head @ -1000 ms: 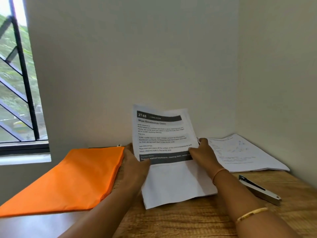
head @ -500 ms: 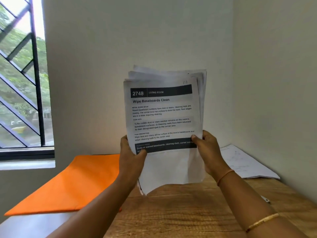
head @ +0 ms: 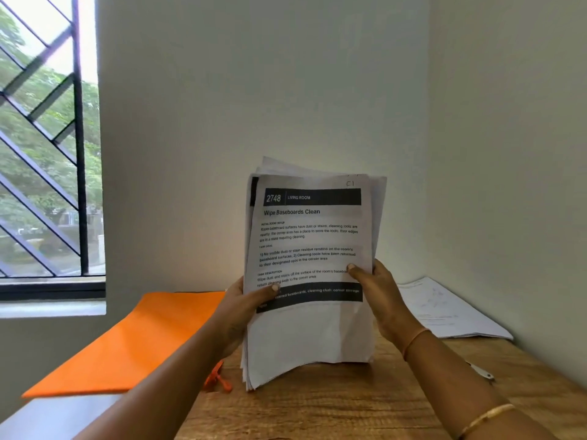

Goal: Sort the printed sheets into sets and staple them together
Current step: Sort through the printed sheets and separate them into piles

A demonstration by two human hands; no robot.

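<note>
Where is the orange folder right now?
In the head view, the orange folder lies flat at left, below the window, beside the left hand gripping the printed sheets.

A plain room, home or small office, is showing here: a wooden desk [head: 317, 414] is sitting in a corner of bare white walls [head: 254, 90], a barred window [head: 79, 154] beside it is looking onto trees [head: 35, 173], and an orange folder [head: 133, 341] and printed sheets [head: 444, 309] are lying at the desk's far corners.

- Stack of printed sheets [head: 309, 331]: centre of frame, held upright, edges uneven, top page headed "Wipe Baseboards Clean".
- Second pile of sheets [head: 444, 309]: lying flat, right of centre.
- Stapler [head: 481, 372]: lower right, only a metal tip showing.
</note>
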